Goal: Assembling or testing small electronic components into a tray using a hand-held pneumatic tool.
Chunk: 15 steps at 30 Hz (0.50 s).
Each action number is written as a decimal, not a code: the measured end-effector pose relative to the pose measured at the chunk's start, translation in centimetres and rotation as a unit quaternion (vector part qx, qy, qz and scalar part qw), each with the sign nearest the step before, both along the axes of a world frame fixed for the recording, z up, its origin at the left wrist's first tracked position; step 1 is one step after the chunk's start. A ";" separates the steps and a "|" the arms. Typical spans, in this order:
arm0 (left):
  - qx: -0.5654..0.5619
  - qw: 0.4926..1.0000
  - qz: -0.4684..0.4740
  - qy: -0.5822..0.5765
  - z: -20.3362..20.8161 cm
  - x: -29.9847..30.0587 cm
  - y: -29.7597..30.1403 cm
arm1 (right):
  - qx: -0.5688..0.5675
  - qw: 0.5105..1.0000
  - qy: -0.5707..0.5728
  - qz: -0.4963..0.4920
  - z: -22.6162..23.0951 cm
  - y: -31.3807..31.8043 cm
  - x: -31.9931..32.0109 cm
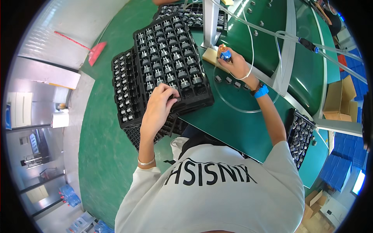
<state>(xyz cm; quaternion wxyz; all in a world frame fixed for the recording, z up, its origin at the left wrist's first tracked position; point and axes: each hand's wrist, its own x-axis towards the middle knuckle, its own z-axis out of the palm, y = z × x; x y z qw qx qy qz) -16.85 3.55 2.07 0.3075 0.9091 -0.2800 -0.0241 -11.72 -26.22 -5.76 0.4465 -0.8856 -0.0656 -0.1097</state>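
My left hand [157, 103] is at the near edge of a black tray [202, 100] filled with rows of grey plug parts with metal prongs [167, 60]. Its fingers are curled together over the near row, and whatever they pinch is hidden. Farther right, my right hand [239, 66] grips a small blue tool with a copper-orange top [224, 54], its kind unclear. A pale yellow block [213, 58] lies beside that hand on the green table. Thin clear tubing [248, 112] loops around near my right wrist.
A second black tray of small parts [125, 87] sits left of the first. Grey pieces [228, 80] stand on the table [223, 128]. A metal post [210, 23] rises at the back; hoses [268, 29] cross the upper right. Another parts tray [300, 136] lies right.
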 end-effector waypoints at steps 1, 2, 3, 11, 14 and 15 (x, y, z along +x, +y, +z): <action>-0.017 0.999 0.023 0.020 0.1 0.0 0.0 | 0.001 1.000 -0.022 0.009 -0.2 -0.2 0.0; -0.035 0.997 0.047 0.041 0.3 -0.1 0.0 | 0.001 1.000 -0.021 0.005 -0.4 -0.4 0.1; -0.043 0.996 0.052 0.062 0.3 -0.2 0.0 | -0.003 0.998 -0.060 0.008 -0.7 -0.4 0.2; -0.089 0.983 0.103 0.125 -0.3 0.5 0.1 | -0.046 0.998 -0.024 -0.021 -0.7 0.1 0.7; -0.050 0.987 0.078 0.132 0.2 0.5 -0.2 | 0.011 0.998 -0.025 -0.051 -1.4 -0.1 1.4; -0.021 0.993 0.057 0.098 0.5 0.4 -0.4 | 0.052 0.997 -0.013 -0.062 -2.3 -0.9 2.2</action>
